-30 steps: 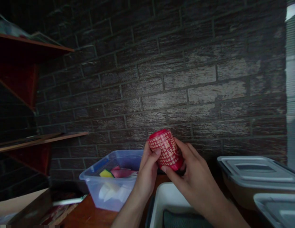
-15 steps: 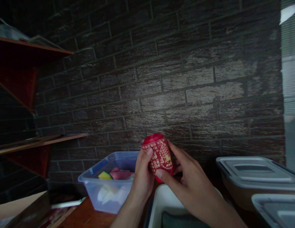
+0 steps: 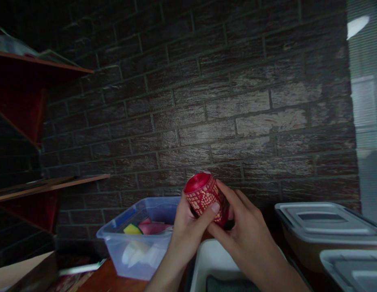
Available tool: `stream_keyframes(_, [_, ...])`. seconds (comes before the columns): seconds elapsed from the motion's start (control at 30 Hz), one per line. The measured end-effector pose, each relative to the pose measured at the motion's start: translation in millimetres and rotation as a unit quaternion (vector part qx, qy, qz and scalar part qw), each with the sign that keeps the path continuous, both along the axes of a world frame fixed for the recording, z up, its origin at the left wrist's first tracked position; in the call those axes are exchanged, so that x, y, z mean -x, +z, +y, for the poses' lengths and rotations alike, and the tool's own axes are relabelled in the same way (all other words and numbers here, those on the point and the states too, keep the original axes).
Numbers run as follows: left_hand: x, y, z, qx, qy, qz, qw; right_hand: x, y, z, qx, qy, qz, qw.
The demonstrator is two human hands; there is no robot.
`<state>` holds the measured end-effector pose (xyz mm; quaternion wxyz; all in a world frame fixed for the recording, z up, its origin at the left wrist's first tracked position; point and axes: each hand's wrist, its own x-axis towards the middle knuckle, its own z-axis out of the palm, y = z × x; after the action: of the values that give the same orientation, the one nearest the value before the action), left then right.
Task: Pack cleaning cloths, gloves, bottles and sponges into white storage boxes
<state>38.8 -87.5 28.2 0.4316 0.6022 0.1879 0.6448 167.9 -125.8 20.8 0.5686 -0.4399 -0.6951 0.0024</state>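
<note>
Both hands hold a red cup-shaped item [image 3: 203, 194] printed with gold characters, tilted with its round red top toward me. My left hand [image 3: 191, 227] wraps its left side, the thumb lying across the printed front. From the right, my right hand [image 3: 240, 219] closes round the side and lower part. Fingers behind the item are hidden. Below the hands is a white open bin [image 3: 203, 259] with dark green cloth [image 3: 228, 284] inside. A clear blue-tinted plastic box [image 3: 115, 245] stands left of my left hand, holding a yellow sponge-like piece [image 3: 133, 229] and pink items [image 3: 153, 227].
Grey lidded containers [image 3: 325, 221] stand at the right. A dark brick wall [image 3: 188, 101] rises behind. Wooden shelves [image 3: 54, 185] jut out at the left, above a cardboard box [image 3: 24, 269] at lower left. Window blinds [image 3: 366, 121] show at the far right.
The item has been turned and tilted in the hands, showing more of its round top. My left thumb has moved right across the printed front. The camera view has shifted slightly.
</note>
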Motion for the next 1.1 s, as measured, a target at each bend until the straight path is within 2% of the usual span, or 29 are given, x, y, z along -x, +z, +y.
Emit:
stream_keyframes(0.23, [6.1, 1.3, 5.6, 0.038, -0.012, -0.110, 0.993, 4.4, 3.5, -5.2, 0.026, 0.039, 0.032, 0.998])
stream_keyframes(0.37, [4.8, 0.3, 5.5, 0.053, -0.011, -0.142, 0.988, 6.7, 8.6, -7.7, 0.052, 0.153, 0.064, 0.985])
stream_keyframes(0.43, [4.3, 0.1, 7.6, 0.055, -0.001, -0.131, 0.990, 7.2, 9.8, -7.9, 0.057, 0.182, 0.079, 0.979])
stream_keyframes(0.53, [4.2, 0.9, 12.9, 0.045, -0.002, -0.098, 0.994, 5.5, 8.6, -5.0, 0.028, 0.138, 0.079, 0.987])
stream_keyframes(0.67, [5.7, 0.2, 21.1, 0.036, -0.045, -0.072, 0.996, 1.1, 4.3, 1.0, -0.006, 0.066, 0.056, 0.996])
stream_keyframes(0.8, [9.4, -5.0, 32.0, 0.048, -0.035, -0.090, 0.994, -1.0, 1.6, 2.9, -0.007, 0.043, 0.040, 0.998])
stream_keyframes(0.93, [11.8, -8.2, 39.2, 0.015, -0.002, -0.074, 0.997, -1.6, 1.0, 3.0, -0.019, 0.016, 0.029, 0.999])
stream_keyframes(1.1, [8.0, -4.7, 30.1, 0.024, -0.041, -0.080, 0.996, -0.8, -1.1, 3.7, -0.024, -0.018, -0.002, 1.000])
